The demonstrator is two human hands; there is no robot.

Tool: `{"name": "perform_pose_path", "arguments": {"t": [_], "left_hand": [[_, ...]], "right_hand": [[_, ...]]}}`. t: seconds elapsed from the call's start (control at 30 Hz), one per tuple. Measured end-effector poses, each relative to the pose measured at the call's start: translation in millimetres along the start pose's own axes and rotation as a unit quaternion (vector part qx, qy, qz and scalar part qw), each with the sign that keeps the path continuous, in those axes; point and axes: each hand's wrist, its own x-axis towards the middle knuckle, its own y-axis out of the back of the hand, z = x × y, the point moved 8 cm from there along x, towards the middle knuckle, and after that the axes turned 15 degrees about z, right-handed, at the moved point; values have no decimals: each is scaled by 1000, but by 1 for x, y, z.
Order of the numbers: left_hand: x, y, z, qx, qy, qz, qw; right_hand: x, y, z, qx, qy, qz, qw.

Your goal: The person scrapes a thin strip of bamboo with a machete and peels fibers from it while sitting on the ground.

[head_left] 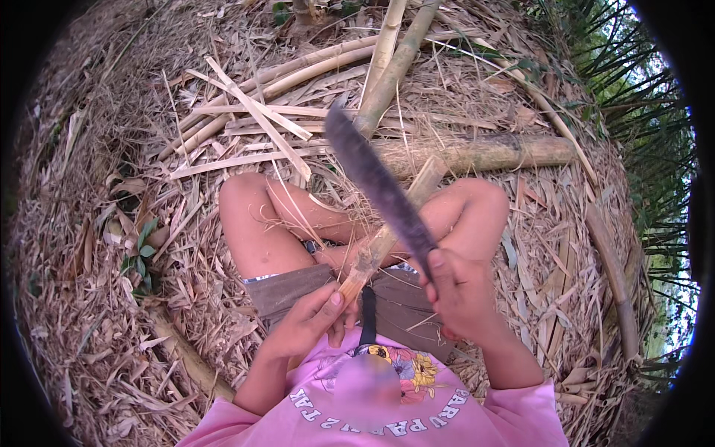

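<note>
My left hand (307,322) is closed round the near end of a split piece of bamboo (370,257). The piece slants away from me to the right, over my crossed legs, and its far part lies near a thick bamboo pole (499,154). In my right hand (463,296) is the handle of a machete (381,182). Its long dark blade points up and to the left, crossing in front of the bamboo piece in this view. Whether the blade touches the bamboo, I cannot tell. Fingers hide most of the machete's handle.
Several pale split bamboo strips (257,112) lie beyond my left knee. Another bamboo pole (402,63) leans across the thick one. Dry leaves and shavings cover the ground. A bamboo length (612,276) lies at the right, and a small green plant (143,257) grows at the left.
</note>
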Motion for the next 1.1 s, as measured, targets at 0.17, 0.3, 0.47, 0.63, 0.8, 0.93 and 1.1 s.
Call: {"name": "perform_pose_path", "arguments": {"t": [0.17,0.3,0.47,0.63,0.8,0.93,1.1], "left_hand": [[-8,19,-9,62,-63,74,993],[-7,19,-8,118,-88,111,983],[-8,19,-5,135,-121,127,975],[-8,15,-8,151,-102,130,975],[-10,18,-9,138,-111,137,975],[-8,13,-3,172,-117,142,968],[-18,7,4,169,-149,125,966]], "right_hand": [[4,10,-13,63,-38,54,996],[-11,-14,-18,-20,74,1,997],[-8,11,-26,34,-27,77,996],[-12,-4,-18,16,37,48,998],[-14,7,-21,80,17,82,993],[-12,-5,-9,28,38,36,998],[-15,5,-14,62,-1,79,995]]}}
